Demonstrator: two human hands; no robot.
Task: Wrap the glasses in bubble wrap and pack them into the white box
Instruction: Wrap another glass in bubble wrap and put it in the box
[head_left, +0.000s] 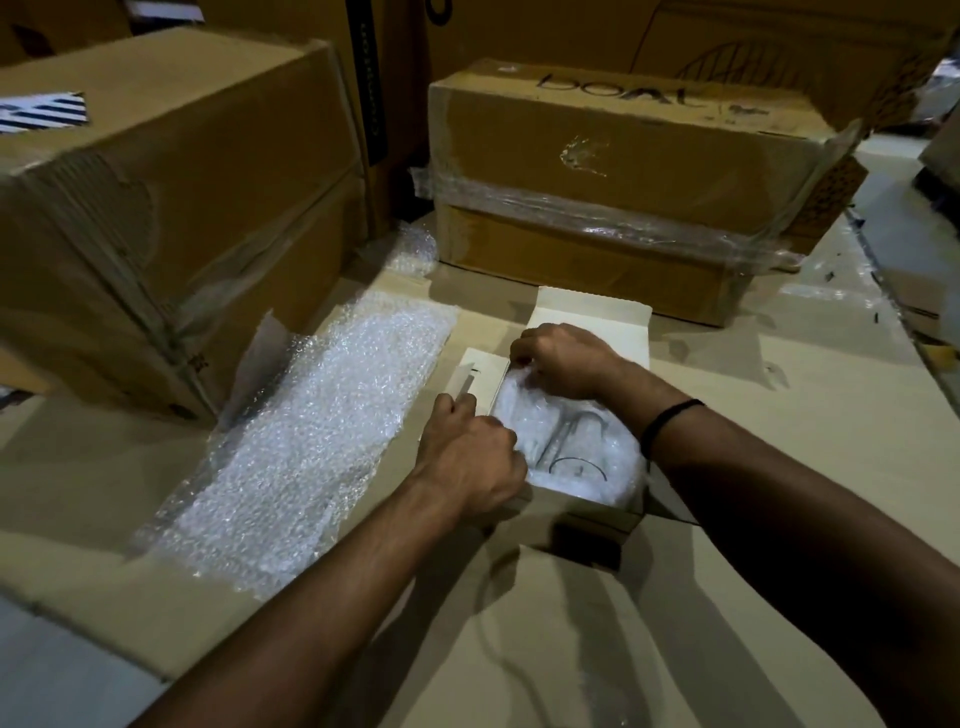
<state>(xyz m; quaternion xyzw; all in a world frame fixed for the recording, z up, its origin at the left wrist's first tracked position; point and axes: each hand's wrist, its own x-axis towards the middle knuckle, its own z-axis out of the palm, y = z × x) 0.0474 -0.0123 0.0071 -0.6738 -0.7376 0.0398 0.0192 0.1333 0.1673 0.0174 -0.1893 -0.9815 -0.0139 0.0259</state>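
At frame centre, the bubble-wrapped clear glasses (566, 447) lie lengthwise inside the open white cardboard box (592, 317), between the left hand (475, 462) and right hand (563, 358), both with fingers curled pinching wrap edges.

Marker scrawl on one carton, little else legible.

The taped carton (623, 156) straight ahead carries handwritten black marker letters (618, 91) on its top; they look like "DOAL", upside down from here and not certain. Behind and left, a dark strip (370, 98) runs down a tall box (395, 78) with pale vertical lettering, too blurred to read. The far box (753, 47) at the back shows only a curved line drawing, no words. On the big left carton (171, 197) lies a striped slip (41, 110), carrying no text that can be made out.
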